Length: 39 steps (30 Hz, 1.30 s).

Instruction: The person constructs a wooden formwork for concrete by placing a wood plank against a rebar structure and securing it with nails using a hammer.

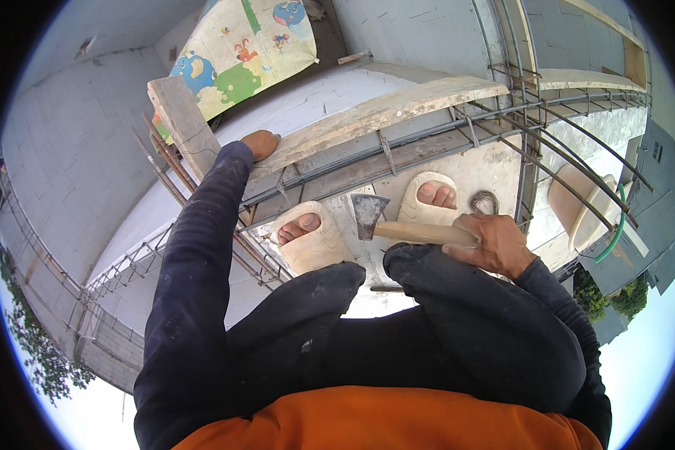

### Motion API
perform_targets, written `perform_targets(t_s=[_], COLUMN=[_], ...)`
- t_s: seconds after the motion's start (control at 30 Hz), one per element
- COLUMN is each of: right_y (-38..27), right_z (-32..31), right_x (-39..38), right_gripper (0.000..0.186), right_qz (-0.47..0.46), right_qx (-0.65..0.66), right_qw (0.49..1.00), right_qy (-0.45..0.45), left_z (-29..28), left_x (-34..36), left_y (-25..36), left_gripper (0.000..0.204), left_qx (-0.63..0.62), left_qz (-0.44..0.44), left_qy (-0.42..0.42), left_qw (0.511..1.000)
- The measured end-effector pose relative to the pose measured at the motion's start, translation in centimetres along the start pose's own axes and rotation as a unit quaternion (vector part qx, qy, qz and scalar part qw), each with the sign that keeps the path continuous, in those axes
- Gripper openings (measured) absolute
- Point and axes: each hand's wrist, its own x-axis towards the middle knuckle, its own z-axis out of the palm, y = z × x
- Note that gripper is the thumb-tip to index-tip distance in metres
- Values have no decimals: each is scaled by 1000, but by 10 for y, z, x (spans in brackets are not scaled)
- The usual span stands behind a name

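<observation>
In the head view, a hatchet point(424, 232) is held by the right hand point(491, 244), its wooden handle wrapped near the butt by closed fingers and thumb. Its metal head is pointed leftward and suspended above the pale ledge point(499, 172), between two cream slippers point(307, 240) worn on the feet. The handle is held roughly level, just over the right knee.

The left hand point(261, 144) is placed at the left end of a long wooden board point(382, 116), by its far edge; whether that edge is gripped or only pressed cannot be told, as most of the fingers are hidden. Just beside that hand, a thick plank point(181, 120) is seen tilted.

A coil of wire point(484, 202) is laid near the right edge of the ledge, beside the toe of the right slipper. Along the near edge of the board, steel rods point(531, 133) are tied into a cage. Beyond them, at the right, a tan tub point(568, 193) is partly crossed by rods, with a green hose point(621, 221) hung at its side.
</observation>
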Motion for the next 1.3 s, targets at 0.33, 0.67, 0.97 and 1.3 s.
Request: perform_targets(t_s=[0.33, 0.67, 0.97, 1.3], right_y=[19, 67, 245, 472], right_z=[150, 196, 36, 76], right_x=[-135, -92, -133, -98], right_gripper=[67, 74, 27, 36], right_qz=[436, 368, 340, 522], right_qx=[343, 271, 122, 136], right_qw=[804, 874, 624, 744], right_qy=[213, 163, 693, 393], left_z=[6, -15, -32, 5], left_x=[16, -13, -59, -47], left_y=[-15, -21, -14, 21], left_gripper=[26, 37, 50, 47], left_qx=[65, 98, 17, -31], left_qz=[180, 136, 27, -64], left_qy=[85, 44, 91, 116], left_qw=[978, 985, 995, 991])
